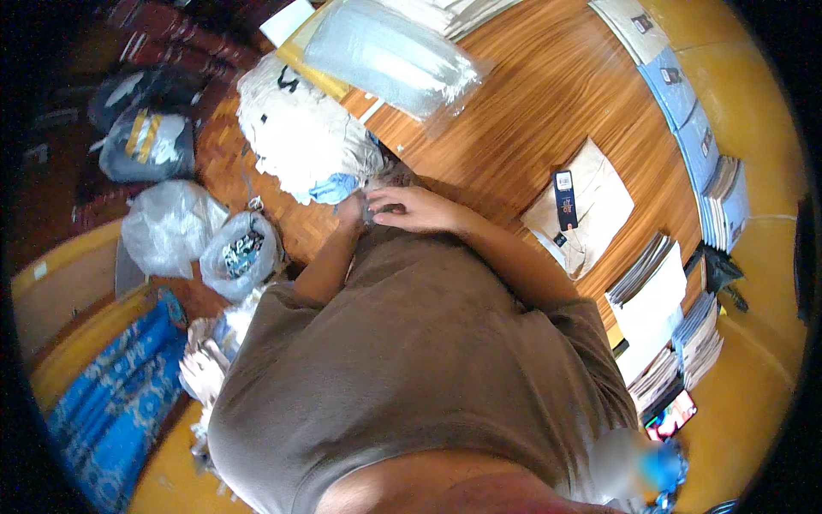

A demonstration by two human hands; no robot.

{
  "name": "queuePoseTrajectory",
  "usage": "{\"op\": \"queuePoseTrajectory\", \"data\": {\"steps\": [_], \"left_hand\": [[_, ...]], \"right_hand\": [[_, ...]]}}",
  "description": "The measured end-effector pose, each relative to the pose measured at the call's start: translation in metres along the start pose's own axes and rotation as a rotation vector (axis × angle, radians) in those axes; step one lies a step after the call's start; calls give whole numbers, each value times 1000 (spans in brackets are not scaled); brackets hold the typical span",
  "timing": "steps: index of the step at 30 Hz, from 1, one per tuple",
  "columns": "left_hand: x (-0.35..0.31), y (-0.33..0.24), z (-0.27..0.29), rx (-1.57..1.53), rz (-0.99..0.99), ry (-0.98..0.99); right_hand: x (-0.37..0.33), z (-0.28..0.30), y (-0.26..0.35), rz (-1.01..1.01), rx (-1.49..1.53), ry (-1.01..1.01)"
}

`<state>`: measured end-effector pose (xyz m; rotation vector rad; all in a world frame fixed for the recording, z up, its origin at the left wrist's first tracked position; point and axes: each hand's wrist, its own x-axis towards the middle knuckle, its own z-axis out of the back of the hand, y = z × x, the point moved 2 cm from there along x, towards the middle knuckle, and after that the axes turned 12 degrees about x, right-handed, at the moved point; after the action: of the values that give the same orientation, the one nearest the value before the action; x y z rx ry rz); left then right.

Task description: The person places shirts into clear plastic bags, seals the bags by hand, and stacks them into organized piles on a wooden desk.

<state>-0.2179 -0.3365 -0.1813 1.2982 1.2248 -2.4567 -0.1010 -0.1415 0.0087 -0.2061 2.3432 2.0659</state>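
Observation:
My right hand point(419, 210) lies at the edge of the wooden floor, just above my brown shirt point(419, 360). Its fingers are curled and pinch a thin grey piece point(387, 177) beside a heap of cream garments point(295, 128). My left hand point(349, 212) is close against it from the left. It touches the heap's lower edge near a scrap of light blue cloth point(334, 188). The left hand's fingers are mostly hidden.
A stack of clear plastic bags point(385, 51) lies behind the heap. A folded beige garment with a dark tag point(586, 206) sits to the right, with stacks of flat packed garments point(668, 317) along the yellow wall. Filled plastic sacks point(167, 227) and a blue patterned mat point(111, 411) are on the left.

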Motion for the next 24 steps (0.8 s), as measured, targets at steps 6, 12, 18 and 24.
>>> {"op": "queuePoseTrajectory", "data": {"steps": [6, 12, 18, 24], "left_hand": [[75, -7, -22, -722, 326, 372], [97, -59, -39, 3, 20, 582], [37, -138, -12, 1128, -559, 1122], [-147, -361, 39, 985, -1287, 801]], "right_hand": [[-52, 48, 65, -171, 135, -470], [-51, 132, 32, -216, 254, -1251], [24, 180, 14, -161, 281, -1175], [14, 175, -2, -149, -179, -1370]]}}
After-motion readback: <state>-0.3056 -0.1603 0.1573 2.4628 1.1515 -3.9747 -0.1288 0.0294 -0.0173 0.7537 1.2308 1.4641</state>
